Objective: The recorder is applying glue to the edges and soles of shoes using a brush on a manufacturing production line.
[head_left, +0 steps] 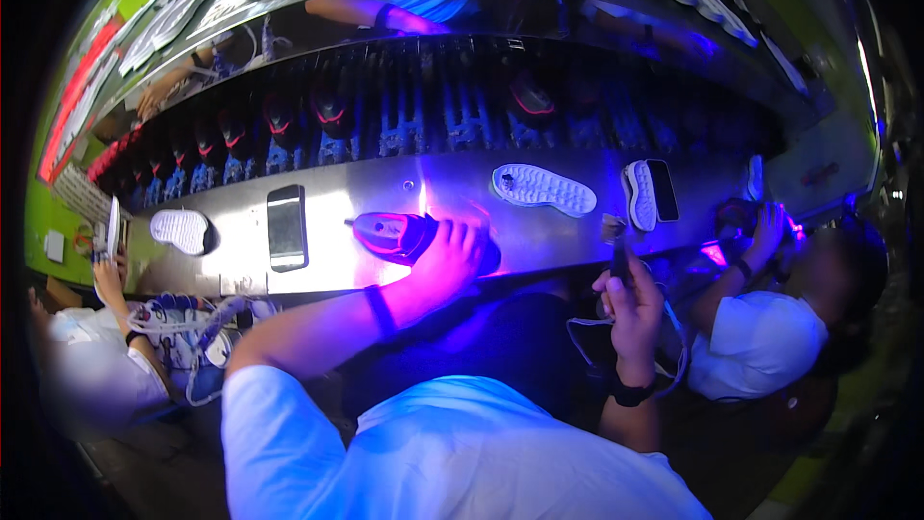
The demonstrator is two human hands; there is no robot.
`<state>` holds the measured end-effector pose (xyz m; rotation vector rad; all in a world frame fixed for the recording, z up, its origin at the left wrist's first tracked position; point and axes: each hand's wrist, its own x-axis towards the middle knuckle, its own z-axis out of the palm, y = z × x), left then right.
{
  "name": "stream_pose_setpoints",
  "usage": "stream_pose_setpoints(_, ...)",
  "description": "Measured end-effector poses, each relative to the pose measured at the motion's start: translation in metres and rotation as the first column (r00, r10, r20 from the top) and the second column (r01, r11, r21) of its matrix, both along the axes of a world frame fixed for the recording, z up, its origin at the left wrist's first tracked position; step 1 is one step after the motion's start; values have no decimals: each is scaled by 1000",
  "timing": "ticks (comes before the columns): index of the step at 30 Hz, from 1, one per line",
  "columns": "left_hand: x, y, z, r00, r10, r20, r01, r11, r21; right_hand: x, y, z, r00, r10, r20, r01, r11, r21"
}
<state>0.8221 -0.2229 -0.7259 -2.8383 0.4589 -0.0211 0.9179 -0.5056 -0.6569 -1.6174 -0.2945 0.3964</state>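
Left hand point(448, 255) grasping shoe point(404, 234); right hand point(630, 303) clenched on brush point(616, 241), probably; phone point(287, 227), sole point(544, 188) nearby.

My head camera looks steeply down, close over my workbench point(385, 193). Its fisheye bends the edges. Neighbours flank me.

Dark shoe upper point(399, 234), pink-edged, lying sideways on metal ledge point(385, 195).

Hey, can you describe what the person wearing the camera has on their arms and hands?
Both hands are bare, no gloves. The left hand has a thin dark band around its wrist, and the arm runs back into a short, light-coloured sleeve at the shoulder. The right hand has a thicker dark band, like a watch or strap, on its wrist. Strong blue-violet light tints everything.
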Motion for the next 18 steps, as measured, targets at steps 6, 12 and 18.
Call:
stream_pose_setpoints(6,-14,30,67,987,-23,162,103,857,-505,-6,-6,-9,999,30,-38,-31,999,-39)
stream_pose_setpoints(12,-70,1,59,852,474,225,-93,558,-824,-7,44,-54,963,253,-95,-265,955,-137)
stream_pose_setpoints(18,-132,-28,32,889,440,130,-208,639,-740,-6,95,-69,870,494,-7,-476,835,-275)
